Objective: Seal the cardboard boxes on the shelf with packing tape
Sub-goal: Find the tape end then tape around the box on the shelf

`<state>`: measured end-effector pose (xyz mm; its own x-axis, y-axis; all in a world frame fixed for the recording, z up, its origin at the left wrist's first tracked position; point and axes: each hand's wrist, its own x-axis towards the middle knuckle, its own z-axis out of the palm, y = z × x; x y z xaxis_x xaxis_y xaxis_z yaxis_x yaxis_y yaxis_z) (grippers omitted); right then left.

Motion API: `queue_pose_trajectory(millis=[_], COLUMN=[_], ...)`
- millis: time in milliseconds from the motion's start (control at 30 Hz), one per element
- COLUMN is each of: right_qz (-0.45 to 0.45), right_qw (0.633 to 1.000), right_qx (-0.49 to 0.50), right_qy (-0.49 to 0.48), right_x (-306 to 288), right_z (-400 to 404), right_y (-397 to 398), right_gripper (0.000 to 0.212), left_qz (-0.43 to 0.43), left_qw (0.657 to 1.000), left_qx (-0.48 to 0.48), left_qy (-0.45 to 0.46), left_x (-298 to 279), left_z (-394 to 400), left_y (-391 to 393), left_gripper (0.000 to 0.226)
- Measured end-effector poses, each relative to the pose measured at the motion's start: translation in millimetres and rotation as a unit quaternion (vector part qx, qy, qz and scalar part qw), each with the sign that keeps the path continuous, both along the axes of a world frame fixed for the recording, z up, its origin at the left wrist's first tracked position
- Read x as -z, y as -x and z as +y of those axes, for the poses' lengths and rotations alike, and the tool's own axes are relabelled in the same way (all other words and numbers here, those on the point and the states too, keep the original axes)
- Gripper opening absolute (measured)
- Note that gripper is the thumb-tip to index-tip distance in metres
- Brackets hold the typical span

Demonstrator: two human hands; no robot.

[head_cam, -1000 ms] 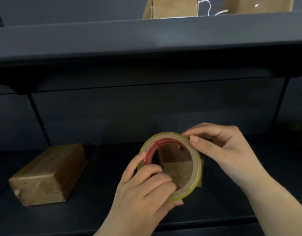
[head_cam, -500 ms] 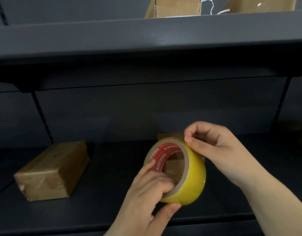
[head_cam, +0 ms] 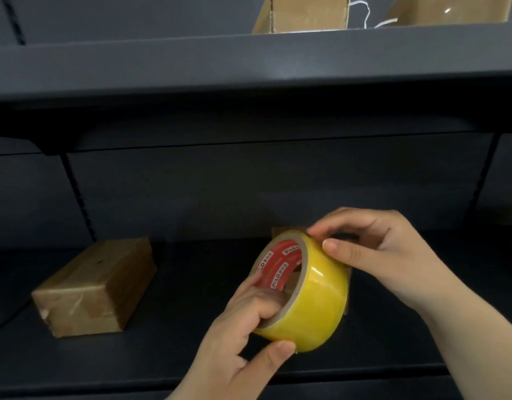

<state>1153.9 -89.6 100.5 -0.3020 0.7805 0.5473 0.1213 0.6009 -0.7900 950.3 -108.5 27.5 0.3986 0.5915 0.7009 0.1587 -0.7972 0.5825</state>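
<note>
- Head view: the left hand grips a roll of yellow packing tape, its fingers curled into the red-printed core and its thumb pressed under the roll's lower outer edge.
- The right hand pinches at the top of the roll, thumb and fingertips set on the outer yellow band near its upper rim.
- The roll is held tilted in the air over the lower shelf, its open core turned toward the left.
- Just behind the roll stands a cardboard box, mostly hidden; only its top corner and a strip at the right side show.
- A second taped cardboard box lies on the same shelf, well apart to the left, set at an angle.
- On the upper shelf 2 more cardboard boxes show at the top edge, with a white cord between them.
</note>
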Motion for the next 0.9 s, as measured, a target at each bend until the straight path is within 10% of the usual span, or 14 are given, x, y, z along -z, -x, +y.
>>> queue_pose_trajectory(millis=[367,900], right_qz=[-0.017,-0.058], right_qw=[0.992,0.960], right_qx=[0.115,0.163], right_qy=[-0.051,-0.219], right_x=[24,22], right_z=[-17,-37], right_y=[45,42], right_gripper=[0.015,0.017], left_qz=[-0.110,-0.041], left_qw=[0.980,0.997], left_qx=[0.014,-0.036], left_qy=[0.164,0.051], left_x=[7,-16], left_z=[2,-5], left_y=[-23,-21], left_gripper=[0.079,0.065])
